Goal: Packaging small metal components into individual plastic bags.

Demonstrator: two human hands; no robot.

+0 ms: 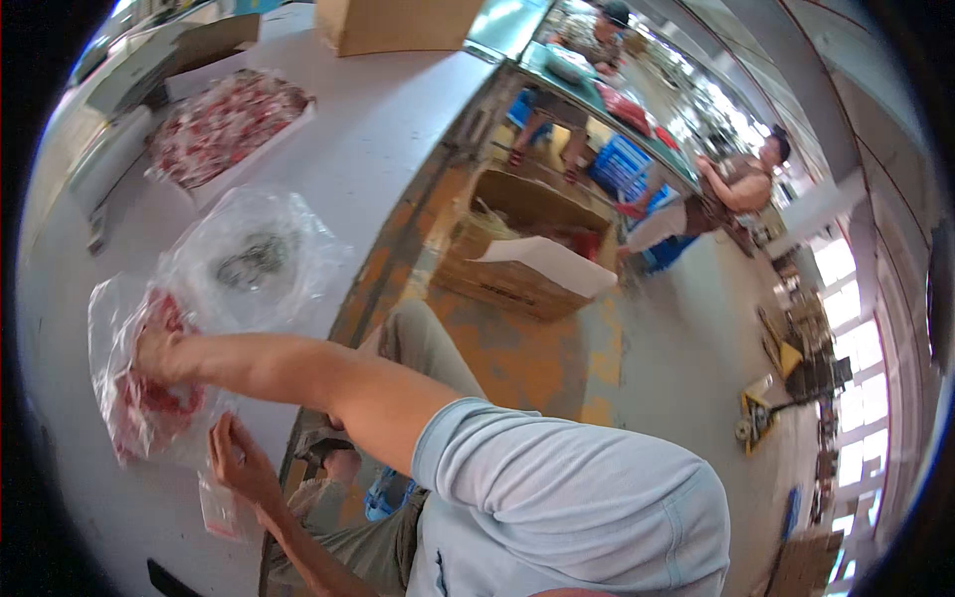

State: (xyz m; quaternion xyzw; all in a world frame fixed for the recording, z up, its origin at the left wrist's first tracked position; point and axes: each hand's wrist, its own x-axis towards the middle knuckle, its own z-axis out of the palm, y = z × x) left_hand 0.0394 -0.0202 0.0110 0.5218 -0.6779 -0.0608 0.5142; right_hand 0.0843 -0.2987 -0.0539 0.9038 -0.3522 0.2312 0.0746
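Observation:
My right hand (159, 348) is inside a clear plastic bag (104, 323) on the white table, among small red pieces (164, 398). Plastic and the pieces hide its fingers. Closer to the table's edge is my left hand (242, 466), its fingers curled together around something too small to make out. Just below that hand lies a small clear packet (219, 509) with something reddish in it. A larger clear plastic bag (308, 224), opened out, holds a pile of thin dark metallic pieces (257, 261) beyond my right forearm.
A shallow white box (204, 194) full of red-and-clear packets stands farther along the table (368, 149), near a cardboard box (398, 25). On the floor beside the table is an open carton (517, 289). Two people work at a green-topped bench (587, 90) with blue crates (622, 164).

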